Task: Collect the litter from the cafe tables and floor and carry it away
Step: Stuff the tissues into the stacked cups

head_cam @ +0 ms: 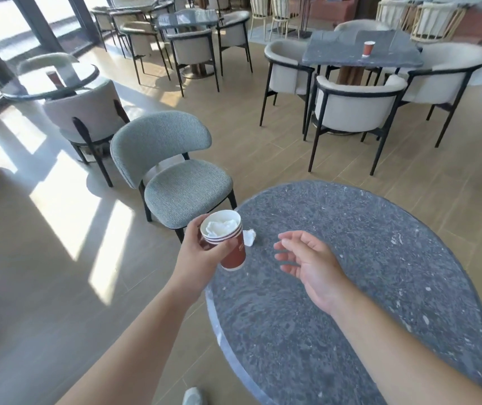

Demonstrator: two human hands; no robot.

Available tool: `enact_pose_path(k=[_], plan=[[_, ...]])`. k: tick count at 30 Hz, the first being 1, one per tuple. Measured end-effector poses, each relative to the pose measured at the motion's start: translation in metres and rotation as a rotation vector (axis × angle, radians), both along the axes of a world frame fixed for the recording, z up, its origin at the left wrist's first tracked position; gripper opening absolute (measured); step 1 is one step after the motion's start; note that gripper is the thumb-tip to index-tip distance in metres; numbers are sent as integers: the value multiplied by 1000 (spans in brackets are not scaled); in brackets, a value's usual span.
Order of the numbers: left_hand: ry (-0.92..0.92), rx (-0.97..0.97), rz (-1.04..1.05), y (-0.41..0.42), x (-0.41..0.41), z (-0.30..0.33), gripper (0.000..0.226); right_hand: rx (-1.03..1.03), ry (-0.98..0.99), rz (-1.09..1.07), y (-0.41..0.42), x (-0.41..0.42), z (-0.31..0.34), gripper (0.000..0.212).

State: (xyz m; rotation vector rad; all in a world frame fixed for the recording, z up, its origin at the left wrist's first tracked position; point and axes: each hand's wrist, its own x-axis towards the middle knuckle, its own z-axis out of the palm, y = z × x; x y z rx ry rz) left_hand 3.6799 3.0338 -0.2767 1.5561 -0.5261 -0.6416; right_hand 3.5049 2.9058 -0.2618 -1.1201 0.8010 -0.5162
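Observation:
My left hand point(201, 252) grips a stack of red paper cups point(228, 244) at the left edge of a round grey stone table point(380, 287). White crumpled tissue fills the top cup. A crumpled white napkin point(249, 237) lies on the table just right of the cups. My right hand point(307, 261) hovers open above the table, fingers spread and pointing left toward the napkin, holding nothing. Another red cup point(368, 49) stands on a grey square table point(359, 51) at the back right. A further red cup point(54, 78) stands on a round table point(50, 83) at the left.
A grey upholstered chair point(172, 171) stands just left of my table. Cream armchairs point(356, 109) surround the back right table. More tables and chairs point(187, 33) fill the back. Wood-look floor point(58, 229) with sun patches lies to the left. My shoe point(193, 396) shows below.

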Motion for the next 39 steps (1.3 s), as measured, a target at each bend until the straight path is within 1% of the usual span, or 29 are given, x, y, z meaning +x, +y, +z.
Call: enact_pose_path(k=[1,6,10,15,18,23,26,29,31,34,37,39], plan=[[10,-5,-20,0,12,0,63,3,6,-16,4,11,0,9],[35,-37,-187,-4,75,6,71,0,55,-122,24,73,0,8],[51,-54,-306,-8,128,9,69,-14,84,-219,33,110,1,8],[41,-68,-376,-20,168,14,71,-52,161,-302,32,135,-1,10],[52,-75,-393,-33,180,12,72,-18,195,-340,24,143,-9,10],[79,-48,-401,-60,189,0,70,27,285,-355,-1,151,-44,9],[89,-25,-402,-79,192,-8,67,-12,402,-308,-23,165,-74,7],[97,9,-393,-98,196,-15,71,-130,536,-211,-46,181,-103,7],[98,32,-401,-111,200,-19,76,-268,663,-97,-61,189,-122,8],[92,68,-424,-128,205,-23,79,-548,876,88,-75,195,-152,12],[78,95,-416,-140,208,-26,79,-719,976,236,-83,199,-179,23],[71,103,-409,-145,210,-30,76,-786,1022,330,-86,203,-191,26]])
